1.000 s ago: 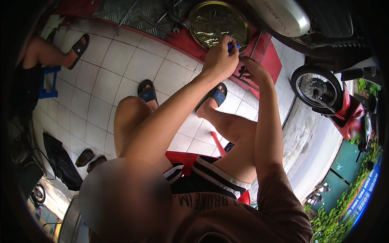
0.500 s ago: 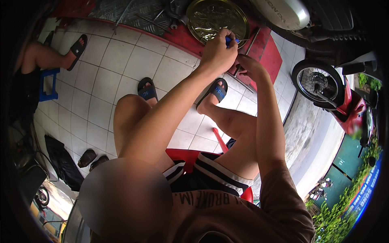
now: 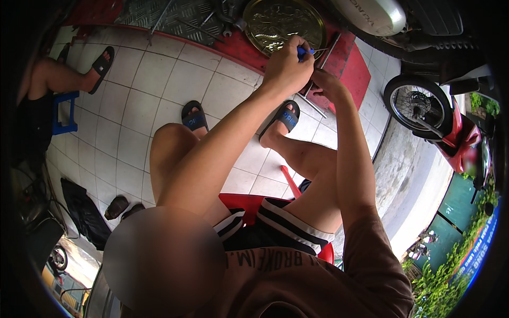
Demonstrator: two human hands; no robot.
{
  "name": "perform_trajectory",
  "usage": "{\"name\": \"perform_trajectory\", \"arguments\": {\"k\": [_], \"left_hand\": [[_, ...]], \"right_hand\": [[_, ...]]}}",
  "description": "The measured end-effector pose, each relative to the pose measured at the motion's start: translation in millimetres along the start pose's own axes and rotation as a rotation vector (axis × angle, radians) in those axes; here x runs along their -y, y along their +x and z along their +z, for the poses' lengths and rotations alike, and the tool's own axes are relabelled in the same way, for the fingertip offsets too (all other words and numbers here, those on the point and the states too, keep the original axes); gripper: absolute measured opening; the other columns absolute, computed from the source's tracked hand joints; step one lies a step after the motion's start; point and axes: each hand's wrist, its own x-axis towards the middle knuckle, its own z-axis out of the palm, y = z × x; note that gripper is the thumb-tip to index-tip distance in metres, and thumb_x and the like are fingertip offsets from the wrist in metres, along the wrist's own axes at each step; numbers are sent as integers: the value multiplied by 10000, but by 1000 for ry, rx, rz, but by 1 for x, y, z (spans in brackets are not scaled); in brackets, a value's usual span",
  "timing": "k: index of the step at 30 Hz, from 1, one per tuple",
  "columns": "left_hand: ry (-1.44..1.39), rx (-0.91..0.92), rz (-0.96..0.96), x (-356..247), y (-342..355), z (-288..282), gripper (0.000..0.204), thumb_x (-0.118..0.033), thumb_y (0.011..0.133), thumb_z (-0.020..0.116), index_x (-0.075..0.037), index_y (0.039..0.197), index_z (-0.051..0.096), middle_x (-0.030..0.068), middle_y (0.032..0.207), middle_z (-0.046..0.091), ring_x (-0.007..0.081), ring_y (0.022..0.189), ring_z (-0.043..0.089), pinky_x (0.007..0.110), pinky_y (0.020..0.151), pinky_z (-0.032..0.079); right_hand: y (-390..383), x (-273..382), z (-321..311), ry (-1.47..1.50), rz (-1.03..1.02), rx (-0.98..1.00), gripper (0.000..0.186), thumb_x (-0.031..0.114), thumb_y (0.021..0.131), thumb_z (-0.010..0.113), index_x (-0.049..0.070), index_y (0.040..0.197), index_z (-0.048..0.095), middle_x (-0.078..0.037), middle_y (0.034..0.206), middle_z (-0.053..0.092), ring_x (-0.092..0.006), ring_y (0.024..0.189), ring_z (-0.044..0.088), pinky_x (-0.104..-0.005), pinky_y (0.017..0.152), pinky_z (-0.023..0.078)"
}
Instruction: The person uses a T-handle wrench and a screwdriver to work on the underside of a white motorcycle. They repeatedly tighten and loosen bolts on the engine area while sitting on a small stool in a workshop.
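Observation:
My left hand [image 3: 289,64] is closed around the blue handle [image 3: 304,52] of a slim tool, perhaps a screwdriver. Its thin metal shaft [image 3: 320,50] points right, past the rim of a round gold tray [image 3: 252,40]. Just below and to the right, my right hand [image 3: 327,85] has its fingers curled close to the left one. Whatever it grips is small, dark and mostly hidden behind the fingers. Both hands are over the near edge of a red bench [image 3: 347,74]. A shiny layer, looking like liquid, covers the tray's bottom.
Wrenches [image 3: 228,26] and thin rods lie on a metal tread plate [image 3: 185,16] left of the tray. Metal bars [image 3: 317,106] jut from the bench below my right hand. A motorcycle wheel [image 3: 416,106] stands right. Another person's leg [image 3: 63,74] and a blue stool [image 3: 65,111] are left.
The left hand has turned slightly, showing more of the blue handle. My right hand has shifted only a little beside it. The whole view has moved slightly.

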Motion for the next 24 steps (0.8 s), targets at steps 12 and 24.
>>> {"name": "perform_trajectory", "arguments": {"k": [12,24], "left_hand": [[112,197,33,-5,-18,3,268,-174,780,657,-11,957,539,194,896,647,366,848,658,429,733,524],[501,404,244,15,-30,10,283,-163,814,659,30,1009,587,210,1007,608,379,964,596,449,829,491]], "right_hand": [[-67,34,1,341,-216,-166,435,444,956,479,64,890,680,-41,787,669,-137,663,594,-273,626,462],[-41,10,-24,-155,-361,-385,333,246,770,571,4,959,698,-215,919,690,-360,898,671,-420,825,505]]}}
